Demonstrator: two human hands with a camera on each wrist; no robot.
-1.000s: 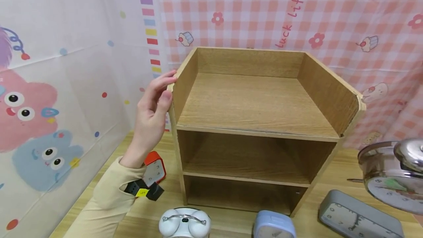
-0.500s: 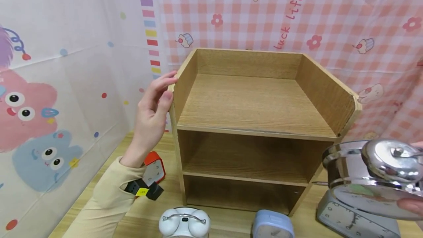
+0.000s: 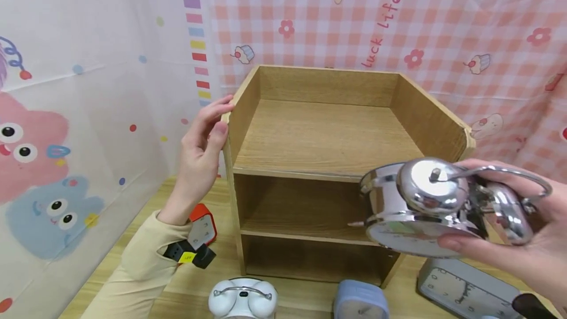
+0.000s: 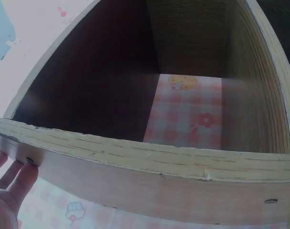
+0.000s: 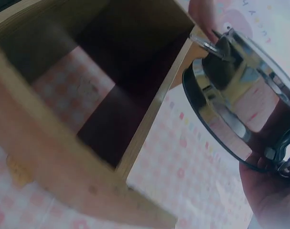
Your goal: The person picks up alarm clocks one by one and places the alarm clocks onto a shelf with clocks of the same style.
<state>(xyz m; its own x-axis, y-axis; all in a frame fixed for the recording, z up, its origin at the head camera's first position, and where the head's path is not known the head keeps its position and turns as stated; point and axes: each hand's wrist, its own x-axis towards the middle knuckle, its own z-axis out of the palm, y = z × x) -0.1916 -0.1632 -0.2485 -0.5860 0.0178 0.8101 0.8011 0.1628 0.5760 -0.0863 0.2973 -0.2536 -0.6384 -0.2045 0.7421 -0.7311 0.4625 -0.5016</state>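
A shiny chrome twin-bell alarm clock [image 3: 425, 206] is held in my right hand [image 3: 527, 240], tilted with its dial facing down and forward, in front of the right side of a wooden shelf unit [image 3: 328, 134]. The thumb lies across the dial's edge, the other fingers behind the bells. In the right wrist view the chrome clock [image 5: 245, 100] hangs beside the shelf's side panel. At the unit's upper left edge rests my left hand [image 3: 199, 156], fingertips and thumb touching the side panel. The left wrist view shows these fingers [image 4: 23, 181] against the wood.
Below the shelf stand a white twin-bell clock [image 3: 242, 299], a light blue clock [image 3: 361, 302] and a grey clock [image 3: 465, 289]. A red clock [image 3: 204, 228] stands behind the left wrist. A pink checked cloth [image 3: 310, 14] hangs behind the unit.
My right hand has come in from the right edge, carrying the chrome alarm clock leftward and slightly up before the shelf. My left hand stays on the side panel; the view has shifted slightly.
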